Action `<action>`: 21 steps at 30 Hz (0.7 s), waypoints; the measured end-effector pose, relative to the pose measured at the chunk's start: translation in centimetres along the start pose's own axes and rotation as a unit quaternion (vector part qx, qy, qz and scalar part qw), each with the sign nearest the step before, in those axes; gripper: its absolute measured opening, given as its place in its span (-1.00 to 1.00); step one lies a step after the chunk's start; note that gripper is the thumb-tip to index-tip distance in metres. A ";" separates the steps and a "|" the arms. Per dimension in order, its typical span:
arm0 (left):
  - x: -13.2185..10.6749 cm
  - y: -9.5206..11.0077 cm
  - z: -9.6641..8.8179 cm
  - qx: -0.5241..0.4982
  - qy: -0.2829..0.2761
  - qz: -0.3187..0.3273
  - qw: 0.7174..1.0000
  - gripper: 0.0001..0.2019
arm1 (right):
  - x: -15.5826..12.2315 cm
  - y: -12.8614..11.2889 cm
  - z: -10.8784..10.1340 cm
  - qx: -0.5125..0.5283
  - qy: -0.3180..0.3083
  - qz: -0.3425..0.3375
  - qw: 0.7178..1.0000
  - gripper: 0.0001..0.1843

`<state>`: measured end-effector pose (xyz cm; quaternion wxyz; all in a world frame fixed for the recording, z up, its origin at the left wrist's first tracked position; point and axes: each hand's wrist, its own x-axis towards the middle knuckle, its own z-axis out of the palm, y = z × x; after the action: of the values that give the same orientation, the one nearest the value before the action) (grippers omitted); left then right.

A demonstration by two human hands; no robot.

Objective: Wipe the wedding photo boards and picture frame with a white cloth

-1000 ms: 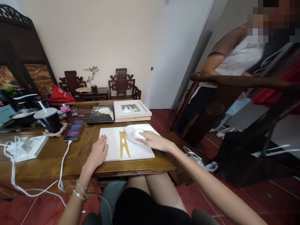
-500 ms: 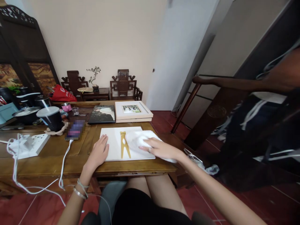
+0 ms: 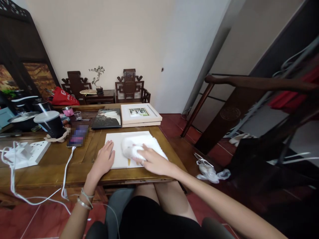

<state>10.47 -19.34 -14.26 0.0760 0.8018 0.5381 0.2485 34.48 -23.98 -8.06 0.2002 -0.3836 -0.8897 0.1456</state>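
Observation:
A white flat board (image 3: 117, 146) lies on the wooden table (image 3: 57, 166) in front of me. My left hand (image 3: 103, 160) rests flat on the board's left edge, fingers stretched out. My right hand (image 3: 151, 161) presses a crumpled white cloth (image 3: 133, 148) onto the board's middle, fingers curled over it. The cloth covers most of a gold clip-shaped piece (image 3: 129, 162) on the board; only its lower tip shows.
Behind the board lie a dark photo book (image 3: 107, 118) and a white picture frame (image 3: 139, 114). To the left are a phone (image 3: 77, 136), a black cup (image 3: 51, 124), a white power strip (image 3: 25, 152) with cables, and pots. A dark wooden chair (image 3: 249, 99) stands at right.
My right hand has slid the cloth leftward and toward me, from the board's right part onto its middle, over the gold piece. The person standing at right has left the view.

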 end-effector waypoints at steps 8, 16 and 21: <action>0.0 0.0 0.1 0.005 0.001 -0.002 1.000 -0.48 | -1.0 -1.1 -0.7 -0.014 -0.058 -0.016 0.998 -0.65; 0.0 -0.4 0.3 -0.006 0.007 0.006 1.000 -0.49 | 6.4 3.4 1.1 -0.105 -0.001 0.011 0.994 -0.72; 0.0 -0.5 0.4 -0.007 0.013 0.009 1.000 -0.50 | 4.6 0.8 1.6 -0.171 -0.045 -0.018 0.984 -0.64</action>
<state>10.25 -19.03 -14.84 0.0724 0.8028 0.5303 0.2628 31.39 -20.15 -8.65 0.0936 -0.3894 -0.9163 0.0048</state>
